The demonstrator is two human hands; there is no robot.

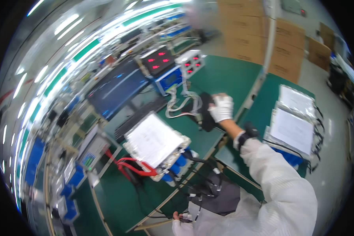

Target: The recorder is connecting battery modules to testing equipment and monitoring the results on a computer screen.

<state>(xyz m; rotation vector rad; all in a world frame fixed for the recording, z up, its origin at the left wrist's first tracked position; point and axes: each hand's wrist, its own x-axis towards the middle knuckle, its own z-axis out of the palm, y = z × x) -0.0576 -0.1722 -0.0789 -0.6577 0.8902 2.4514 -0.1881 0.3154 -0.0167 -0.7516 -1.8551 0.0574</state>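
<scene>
My right hand [223, 109], in a white glove with bare fingertips, is on the green bench at the right edge of a black pad [205, 112]. Its fingers curve down over something that the hand hides. Low in the picture, my left hand [181, 218], also gloved, is closed around a black cable [188, 221]. Several black cables with white connectors [192, 195] hang over my lap from a battery pack [181, 161] with blue cells. White paper [154, 138] covers the pack's top. Red clamp leads [135, 167] reach its left side.
A monitor [118, 87] and a black keyboard [139, 115] stand behind the pack. Meters with red digits [157, 61] sit on a blue box [170, 80]. More paper-topped packs [292, 131] lie on the right bench. Cardboard boxes [244, 35] are stacked beyond. A tester [91, 153] stands left.
</scene>
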